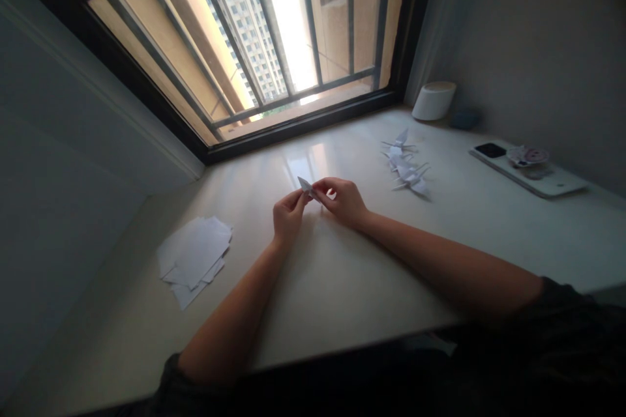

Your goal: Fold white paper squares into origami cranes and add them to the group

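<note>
A small folded piece of white paper (pixel 307 186) is pinched between both my hands above the pale table (pixel 342 273), near its middle. My left hand (pixel 288 215) grips its left end with closed fingers. From the right, my right hand (pixel 345 201) holds the other end, fingers curled around it. Several finished white paper cranes (pixel 405 166) lie on the table to the right, beyond my right hand.
A loose stack of white paper sheets (pixel 195 257) lies at the left. A white phone (pixel 528 169) with a sticker sits at the far right, a white round container (pixel 433 101) in the back corner. A barred window (pixel 264 39) runs along the table's far edge.
</note>
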